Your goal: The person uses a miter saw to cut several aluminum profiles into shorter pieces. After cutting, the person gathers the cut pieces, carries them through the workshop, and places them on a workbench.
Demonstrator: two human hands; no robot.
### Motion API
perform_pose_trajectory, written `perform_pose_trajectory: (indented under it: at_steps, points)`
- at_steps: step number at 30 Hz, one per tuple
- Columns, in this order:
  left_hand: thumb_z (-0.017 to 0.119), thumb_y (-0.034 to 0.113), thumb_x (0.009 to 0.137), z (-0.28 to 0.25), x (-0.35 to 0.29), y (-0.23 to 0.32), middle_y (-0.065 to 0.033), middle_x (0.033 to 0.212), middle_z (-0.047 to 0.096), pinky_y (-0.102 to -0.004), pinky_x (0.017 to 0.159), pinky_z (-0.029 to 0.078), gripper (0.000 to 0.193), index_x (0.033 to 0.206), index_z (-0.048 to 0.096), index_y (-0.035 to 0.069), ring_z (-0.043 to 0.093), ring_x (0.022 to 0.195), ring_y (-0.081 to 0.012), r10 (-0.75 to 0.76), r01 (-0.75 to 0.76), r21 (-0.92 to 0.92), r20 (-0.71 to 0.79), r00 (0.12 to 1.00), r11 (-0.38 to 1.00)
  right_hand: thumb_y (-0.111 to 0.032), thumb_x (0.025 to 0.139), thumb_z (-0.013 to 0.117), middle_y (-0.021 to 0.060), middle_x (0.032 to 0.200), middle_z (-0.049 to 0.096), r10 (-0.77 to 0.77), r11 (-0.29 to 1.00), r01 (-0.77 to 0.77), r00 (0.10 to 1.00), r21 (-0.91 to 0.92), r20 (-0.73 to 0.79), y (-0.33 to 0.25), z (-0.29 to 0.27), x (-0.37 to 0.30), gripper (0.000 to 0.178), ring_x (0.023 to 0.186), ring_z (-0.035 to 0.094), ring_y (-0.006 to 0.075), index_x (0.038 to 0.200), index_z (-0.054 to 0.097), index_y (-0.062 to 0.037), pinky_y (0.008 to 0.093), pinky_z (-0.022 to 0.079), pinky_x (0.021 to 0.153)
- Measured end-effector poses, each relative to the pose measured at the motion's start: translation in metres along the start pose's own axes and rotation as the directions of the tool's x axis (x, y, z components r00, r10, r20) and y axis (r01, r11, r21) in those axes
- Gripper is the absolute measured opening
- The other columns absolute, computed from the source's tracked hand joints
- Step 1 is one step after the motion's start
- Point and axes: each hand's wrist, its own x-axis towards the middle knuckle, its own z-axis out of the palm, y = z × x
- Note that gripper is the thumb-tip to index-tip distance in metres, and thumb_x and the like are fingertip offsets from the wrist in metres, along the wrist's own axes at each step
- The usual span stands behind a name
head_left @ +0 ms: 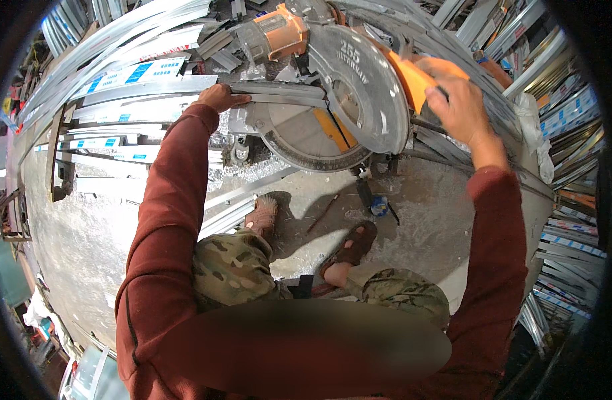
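A miter saw with an orange motor housing (284,32) stands ahead of me. Its round grey blade guard (379,100) is over the turntable (289,133). My right hand (461,110) is closed around the saw's orange handle (413,77), on the right of the guard. A silvery aluminium profile (279,92) lies across the saw base, its right end close to the guard. My left hand (221,98) grips this profile at the left of the base, thumb pointing right along it. The blade's edge is mostly hidden by the guard.
Long aluminium profiles (126,83) spread across the left, some with blue-and-white film. More are stacked on the right (569,233). Metal offcuts (223,57) lie behind the saw. A blue round object (379,205) lies on the concrete floor (413,247) near my sandalled feet.
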Motion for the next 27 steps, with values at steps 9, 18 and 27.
perform_pose_trajectory:
  at_steps: [9, 18, 27]
  points:
    - [0.048, 0.062, 0.093, 0.032, 0.008, -0.049, -0.0233, 0.093, 0.069, -0.0483, 0.079, 0.049, 0.065, 0.096, 0.070, 0.001, 0.064, 0.091, -0.0417, 0.297, -0.314, -0.022, -0.269, 0.916, 0.949, -0.040, 0.092, 0.044, 0.0215, 0.107, 0.066, 0.047, 0.997, -0.060, 0.978, 0.055, 0.205, -0.007, -0.041, 0.061, 0.048, 0.096, 0.061, 0.0391, 0.116, 0.064, -0.0040, 0.0398, 0.044, 0.089]
    - [0.058, 0.067, 0.084, 0.017, -0.006, -0.037, -0.0219, 0.090, 0.069, -0.0484, 0.078, 0.049, 0.066, 0.090, 0.070, 0.002, 0.066, 0.089, -0.0403, 0.231, -0.221, 0.069, -0.229, 0.946, 0.973, -0.044, 0.092, 0.046, 0.0152, 0.116, 0.067, 0.011, 0.998, -0.017, 0.994, 0.056, 0.110, -0.008, -0.036, 0.053, 0.050, 0.099, 0.063, 0.0411, 0.109, 0.068, -0.0022, 0.0428, 0.047, 0.088]
    - [0.058, 0.072, 0.080, 0.006, -0.006, -0.009, -0.0222, 0.090, 0.070, -0.0471, 0.080, 0.050, 0.076, 0.090, 0.072, -0.001, 0.067, 0.090, -0.0393, 0.179, -0.178, 0.018, -0.139, 0.974, 0.984, -0.039, 0.092, 0.048, 0.0128, 0.114, 0.067, -0.030, 0.997, 0.027, 0.999, 0.072, 0.040, -0.009, -0.027, 0.036, 0.045, 0.101, 0.063, 0.0369, 0.111, 0.068, -0.0044, 0.0416, 0.047, 0.089]
